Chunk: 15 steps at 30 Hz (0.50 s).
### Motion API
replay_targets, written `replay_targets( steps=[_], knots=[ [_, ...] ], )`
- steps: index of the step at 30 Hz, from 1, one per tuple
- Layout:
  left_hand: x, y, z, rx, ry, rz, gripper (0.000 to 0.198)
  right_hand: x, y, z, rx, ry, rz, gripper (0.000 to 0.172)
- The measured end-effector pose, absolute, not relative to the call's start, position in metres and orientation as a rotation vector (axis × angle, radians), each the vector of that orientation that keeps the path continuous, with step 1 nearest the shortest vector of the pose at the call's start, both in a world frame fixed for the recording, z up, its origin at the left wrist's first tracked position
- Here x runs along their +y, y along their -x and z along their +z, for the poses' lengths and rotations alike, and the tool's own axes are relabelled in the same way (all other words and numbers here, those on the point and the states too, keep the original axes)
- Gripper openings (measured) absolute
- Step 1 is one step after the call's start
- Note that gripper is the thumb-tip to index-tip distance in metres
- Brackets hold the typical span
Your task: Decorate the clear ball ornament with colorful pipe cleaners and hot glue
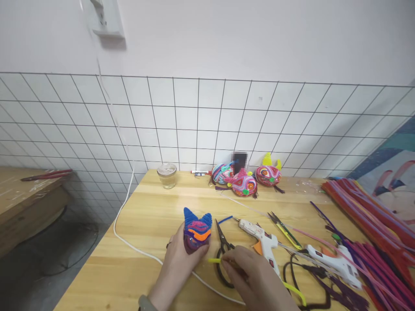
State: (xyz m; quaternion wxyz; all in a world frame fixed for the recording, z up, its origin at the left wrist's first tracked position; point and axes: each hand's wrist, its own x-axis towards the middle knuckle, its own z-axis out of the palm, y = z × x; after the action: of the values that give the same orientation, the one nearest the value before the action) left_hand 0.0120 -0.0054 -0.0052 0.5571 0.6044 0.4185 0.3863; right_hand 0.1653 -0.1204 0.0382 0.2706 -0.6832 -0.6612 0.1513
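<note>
My left hand [181,255] is wrapped round a small dark ball figure [197,235] with two pointed blue ears and pink, blue and orange fuzzy strips across its front. A yellow pipe cleaner [214,260] is pinched in my right hand [244,268]; its short end points at the ball without touching it, and the rest shows again past the hand. Black-handled scissors [222,235] lie open on the table, partly under my right hand. Just beyond them is a short blue pipe cleaner piece [225,219].
Two white glue guns [261,239] [335,261] lie on the right, near a yellow-and-green cutter [285,231]. Many pipe cleaners [372,255] fill the right side. At the back stand finished-looking ball figures [244,183] and a glass cup [167,175]. A white cable [142,250] crosses the table.
</note>
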Motion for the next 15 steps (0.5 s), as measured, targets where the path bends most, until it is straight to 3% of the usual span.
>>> replay_targets(
  steps=[7, 15],
  knots=[
    [0.0, -0.0045, -0.0096, 1.073, -1.618, 0.905, 0.068, -0.1223, -0.1671, 0.0401, -1.768, 1.849, 0.388, 0.02],
    [0.001, -0.0024, -0.0102, 1.039, -1.716, 0.888, 0.063, -0.1215, -0.1678, 0.036, -1.741, 1.837, 0.341, 0.022]
  ],
)
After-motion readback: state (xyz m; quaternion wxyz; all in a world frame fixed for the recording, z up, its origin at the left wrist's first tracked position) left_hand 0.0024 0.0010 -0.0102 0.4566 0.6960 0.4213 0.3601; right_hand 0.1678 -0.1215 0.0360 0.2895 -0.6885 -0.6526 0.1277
